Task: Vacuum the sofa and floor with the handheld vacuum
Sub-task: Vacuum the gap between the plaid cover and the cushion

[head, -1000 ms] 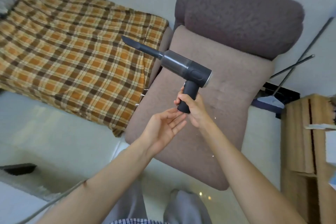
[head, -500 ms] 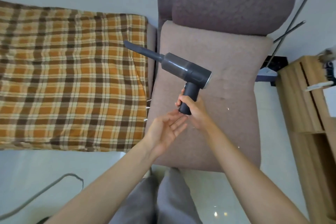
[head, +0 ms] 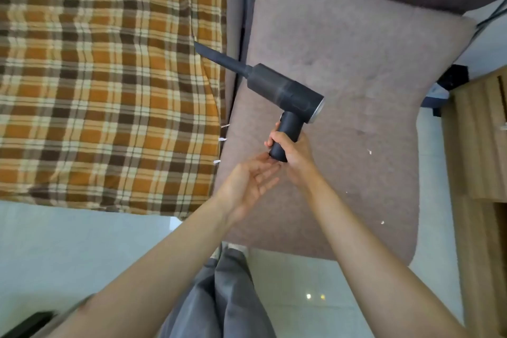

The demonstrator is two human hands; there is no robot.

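Note:
A dark grey handheld vacuum [head: 282,92] with a long narrow nozzle hangs above the brown sofa seat [head: 343,57], its nozzle pointing up and left. My right hand [head: 292,152] grips its handle near the bottom. My left hand [head: 249,182] lies palm up just below the handle's end, fingers relaxed, their tips touching or nearly touching the base. Small white scraps [head: 369,151] lie scattered on the seat. Pale glossy floor [head: 301,282] shows below the seat's front edge.
An orange and brown plaid blanket [head: 104,77] covers a surface left of the sofa, with white scraps [head: 222,139] along the gap. A wooden shelf unit [head: 480,173] stands at the right. My grey trouser legs [head: 219,296] show at the bottom.
The view has moved closer and lower over the sofa seat. The vacuum and both hands keep the same pose, the left palm still under the handle.

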